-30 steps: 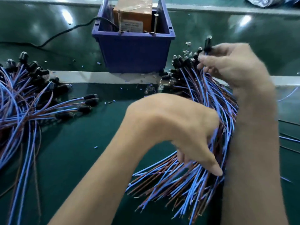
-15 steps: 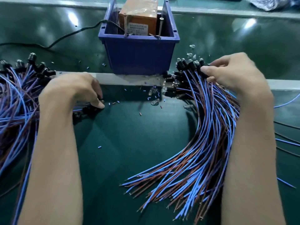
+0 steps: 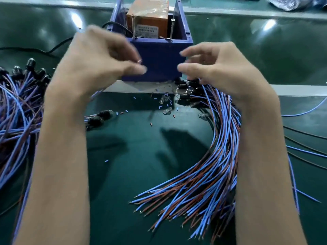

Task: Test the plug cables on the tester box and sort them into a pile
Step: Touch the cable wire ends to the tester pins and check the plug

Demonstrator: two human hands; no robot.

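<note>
With our left hand (image 3: 95, 62) and right hand (image 3: 221, 68) loosely curled and empty near the tester box (image 3: 148, 20), we risk snagging several tangled cables (image 3: 226, 131) instead of one.

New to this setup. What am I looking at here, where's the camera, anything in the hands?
No robot: one head-worn camera looks down at a person's bare hands. The left hand and right hand hover before a blue bin holding an orange box, likely the tester. On the green table: a bundle of plug cables, blue and brown, at right, another pile at left, small clear bulbs between. The right hand's fingers look relaxed, holding nothing visible; the left is blurred, cannot tell.
</note>
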